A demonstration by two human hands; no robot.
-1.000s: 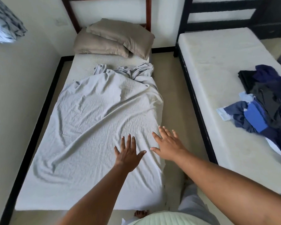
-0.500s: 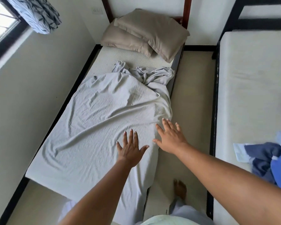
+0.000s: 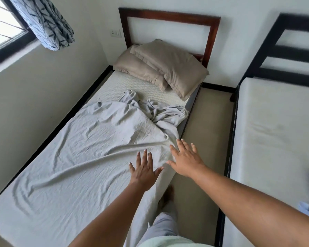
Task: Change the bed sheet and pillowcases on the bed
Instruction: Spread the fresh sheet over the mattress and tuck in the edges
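Grey bed sheet (image 3: 75, 157) spread wrinkled over the bed (image 3: 103, 90), bunched at 12 o'clock short of two tan pillows (image 3: 161, 68) stacked by the headboard (image 3: 168, 16). Left hand (image 3: 144, 171) flat, fingers splayed, seemingly pressing the sheet near its 3 o'clock edge; right hand (image 3: 185, 158) open alongside, gripping nothing. Second bed (image 3: 275, 132) bare at 3 o'clock.

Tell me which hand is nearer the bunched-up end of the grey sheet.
Right. The right hand reaches out just below the bunched-up end, at the bed's aisle edge. The left hand lies flat on the sheet further back.
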